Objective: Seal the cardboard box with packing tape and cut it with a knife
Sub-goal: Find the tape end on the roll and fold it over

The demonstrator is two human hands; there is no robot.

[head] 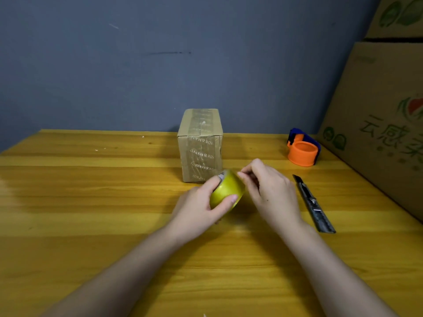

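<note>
While the left hand (201, 207) clamps the yellowish roll of clear packing tape (226, 193) just in front of the small brown cardboard box (201, 145), the right hand (270, 191) pinches at the roll's top edge, apparently hunting the free end. That film looks thin, slick and clingy, so it is best peeled by a corner. Right of the box, the black utility knife (313, 203) lies untouched on the wooden table (91, 202).

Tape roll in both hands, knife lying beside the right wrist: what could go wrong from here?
1. The right hand picks at the tape roll gripped by the left hand; the end may tear or restick.
2. The utility knife lies close by the right forearm and could be bumped; whether its blade is out is unclear.
3. The cardboard box stands unheld, so pulled tape might tip it.
</note>
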